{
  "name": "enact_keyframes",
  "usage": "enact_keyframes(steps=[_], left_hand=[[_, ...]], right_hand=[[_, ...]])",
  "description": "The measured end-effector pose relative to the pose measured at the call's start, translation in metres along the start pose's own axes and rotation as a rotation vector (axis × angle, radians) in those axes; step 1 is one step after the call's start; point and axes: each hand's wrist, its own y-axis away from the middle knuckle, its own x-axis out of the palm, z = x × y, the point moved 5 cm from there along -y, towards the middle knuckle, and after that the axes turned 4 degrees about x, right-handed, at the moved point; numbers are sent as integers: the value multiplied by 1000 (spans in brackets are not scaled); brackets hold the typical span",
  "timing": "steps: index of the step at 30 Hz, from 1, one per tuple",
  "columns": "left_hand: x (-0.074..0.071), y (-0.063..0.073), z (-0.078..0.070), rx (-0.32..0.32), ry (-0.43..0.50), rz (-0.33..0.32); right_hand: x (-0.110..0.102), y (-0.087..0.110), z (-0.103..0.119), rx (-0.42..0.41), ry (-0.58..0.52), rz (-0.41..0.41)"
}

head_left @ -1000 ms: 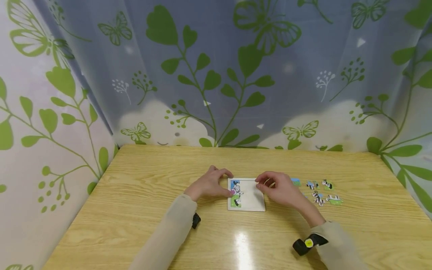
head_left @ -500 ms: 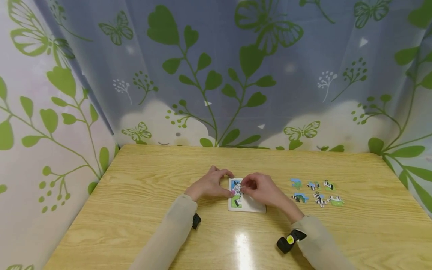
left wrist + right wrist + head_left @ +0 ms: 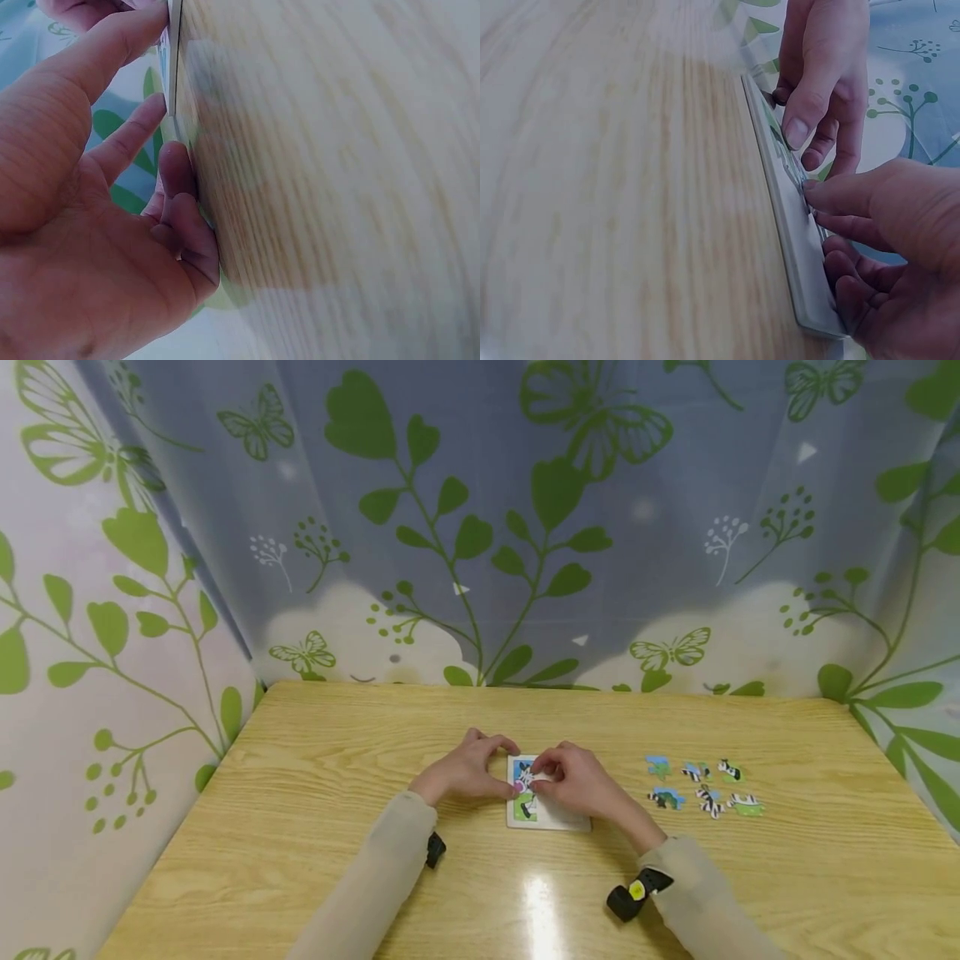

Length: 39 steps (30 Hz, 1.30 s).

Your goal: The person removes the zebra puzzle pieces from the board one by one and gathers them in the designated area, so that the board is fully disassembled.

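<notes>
A square puzzle board (image 3: 562, 817) lies on the table, with zebra-picture pieces (image 3: 528, 808) along its left side. My left hand (image 3: 471, 767) steadies the board, its thumb over the left edge and its index finger at the upper left corner. In the left wrist view, that hand's other fingers (image 3: 187, 225) are bent against the table. My right hand (image 3: 573, 781) reaches over the board and pinches a small puzzle piece beside the placed ones. Its fingertips mostly hide that piece. In the right wrist view, the right thumb and index finger (image 3: 855, 196) meet just above the board's surface.
Several loose puzzle pieces, among them a striped one (image 3: 708, 803) and a green one (image 3: 746, 806), lie in two rows to the right of the board. The wooden table (image 3: 337, 727) ends at a patterned curtain (image 3: 420, 568) behind.
My right hand has moved left from the board's right edge to the placed pieces, then shifted slightly there. The left hand has stayed in place.
</notes>
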Motion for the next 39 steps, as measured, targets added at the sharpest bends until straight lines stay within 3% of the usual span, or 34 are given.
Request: enact_keyframes(steps=[12, 23, 39], left_hand=[[2, -1, 1, -65, 43, -10], [1, -1, 0, -82, 42, -19], [1, -2, 0, -95, 74, -15]], right_hand=[[3, -3, -2, 97, -65, 36], [4, -3, -5, 192, -153, -18], [2, 0, -8, 216, -270, -70]])
